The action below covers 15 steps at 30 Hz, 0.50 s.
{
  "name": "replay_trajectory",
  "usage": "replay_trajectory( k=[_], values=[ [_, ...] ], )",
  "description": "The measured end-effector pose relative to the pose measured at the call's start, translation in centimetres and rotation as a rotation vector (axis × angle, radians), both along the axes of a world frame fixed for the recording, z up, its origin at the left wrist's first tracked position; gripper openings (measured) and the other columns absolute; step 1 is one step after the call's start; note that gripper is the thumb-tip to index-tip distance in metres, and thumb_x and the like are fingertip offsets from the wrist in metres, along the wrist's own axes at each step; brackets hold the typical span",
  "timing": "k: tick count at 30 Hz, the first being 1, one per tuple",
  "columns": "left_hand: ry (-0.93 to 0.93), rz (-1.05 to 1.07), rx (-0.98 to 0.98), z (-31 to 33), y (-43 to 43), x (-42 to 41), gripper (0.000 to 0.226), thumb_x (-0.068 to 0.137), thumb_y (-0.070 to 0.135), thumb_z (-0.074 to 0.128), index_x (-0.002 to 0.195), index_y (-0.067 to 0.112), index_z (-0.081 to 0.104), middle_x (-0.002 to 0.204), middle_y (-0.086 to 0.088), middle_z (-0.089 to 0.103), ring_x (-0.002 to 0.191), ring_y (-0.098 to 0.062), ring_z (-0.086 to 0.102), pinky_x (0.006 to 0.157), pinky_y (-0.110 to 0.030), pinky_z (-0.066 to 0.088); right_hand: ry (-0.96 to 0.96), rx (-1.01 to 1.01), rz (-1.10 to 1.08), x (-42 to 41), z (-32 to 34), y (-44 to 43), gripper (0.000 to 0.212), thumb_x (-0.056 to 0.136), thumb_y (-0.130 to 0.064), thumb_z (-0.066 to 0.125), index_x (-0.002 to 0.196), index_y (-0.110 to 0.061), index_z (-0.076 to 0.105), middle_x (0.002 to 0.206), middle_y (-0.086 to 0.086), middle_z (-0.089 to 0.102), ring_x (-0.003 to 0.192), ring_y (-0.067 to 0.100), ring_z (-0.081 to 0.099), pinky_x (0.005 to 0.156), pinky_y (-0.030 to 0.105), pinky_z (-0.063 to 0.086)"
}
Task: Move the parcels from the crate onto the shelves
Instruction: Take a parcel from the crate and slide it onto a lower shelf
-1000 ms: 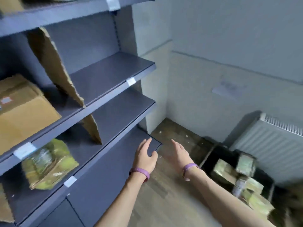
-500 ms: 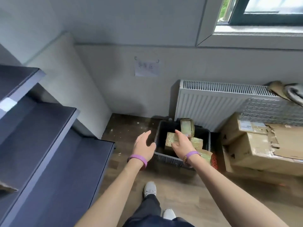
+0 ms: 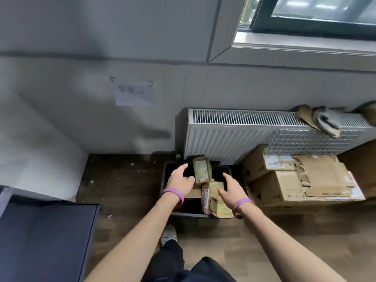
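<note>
So you're standing over the crate (image 3: 166, 169), a dark plastic one on the wood floor (image 3: 126, 180), pushed up against the wall under the left end of the white radiator (image 3: 223, 137). Both your hands are out over it.

Your left hand (image 3: 180, 180) hovers above the crate's left side, fingers loose and spread wide, not gripping anything. Its thumb is just beside the upright parcel (image 3: 201, 169), and I honestly can't tell if it's touching. That parcel is a greenish-tan wrapped thing with a label on it, standing on end at the crate's far edge, about the middle.

Your right hand (image 3: 231, 188) is over the right side, also wide open with fingers splayed, thumb above the second parcel (image 3: 212, 202). That one lies lengthwise along the right side, and its near end pokes out over the crate's near right corner.

You've got purple wristbands (image 3: 175, 193) on both wrists. The dark shelf (image 3: 46, 237) is off at your lower left, well apart from the crate. Just right of the crate sit stacked cardboard boxes (image 3: 284, 186), torn up on top, and there's a paper note (image 3: 133, 93) stuck on the wall with handwriting I can't read.
</note>
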<state>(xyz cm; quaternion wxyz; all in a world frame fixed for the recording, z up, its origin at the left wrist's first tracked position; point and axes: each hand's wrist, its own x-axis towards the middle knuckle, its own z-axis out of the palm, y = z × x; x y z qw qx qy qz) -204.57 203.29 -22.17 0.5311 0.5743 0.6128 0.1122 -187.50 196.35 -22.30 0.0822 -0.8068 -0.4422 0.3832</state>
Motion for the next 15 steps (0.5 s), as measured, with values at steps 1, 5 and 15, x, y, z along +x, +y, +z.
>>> replay_trajectory(
  k=[1,5,15],
  values=[
    [0.012,-0.008,-0.015,-0.6,1.1,0.2,0.055,0.090,0.022,0.053,0.143,0.026,0.037,0.148,-0.001,0.038,0.129,-0.019,0.043,0.092,-0.022,0.033,0.003,-0.015,-0.010,0.4,-0.5,1.0,0.060,0.090,-0.016,0.053,0.146,-0.011,0.032,0.149,0.010,0.040,0.136,0.026,0.038,0.114,0.035,0.029],
    [0.093,-0.046,-0.094,-3.5,4.0,0.7,0.054,0.091,0.024,0.053,0.143,0.026,0.037,0.146,-0.001,0.041,0.129,-0.021,0.043,0.099,-0.026,0.035,0.033,-0.076,-0.027,1.7,-3.1,3.7,0.050,0.089,-0.015,0.052,0.138,-0.013,0.043,0.139,0.013,0.049,0.128,0.031,0.046,0.106,0.036,0.035],
    [0.286,-0.093,-0.235,-14.7,9.0,5.6,0.057,0.090,0.025,0.051,0.144,0.027,0.035,0.144,-0.002,0.043,0.129,-0.023,0.044,0.103,-0.031,0.035,0.114,-0.290,0.071,7.7,-16.0,10.1,0.053,0.088,-0.007,0.048,0.140,-0.014,0.040,0.133,0.014,0.053,0.117,0.033,0.053,0.098,0.036,0.044]
  ],
)
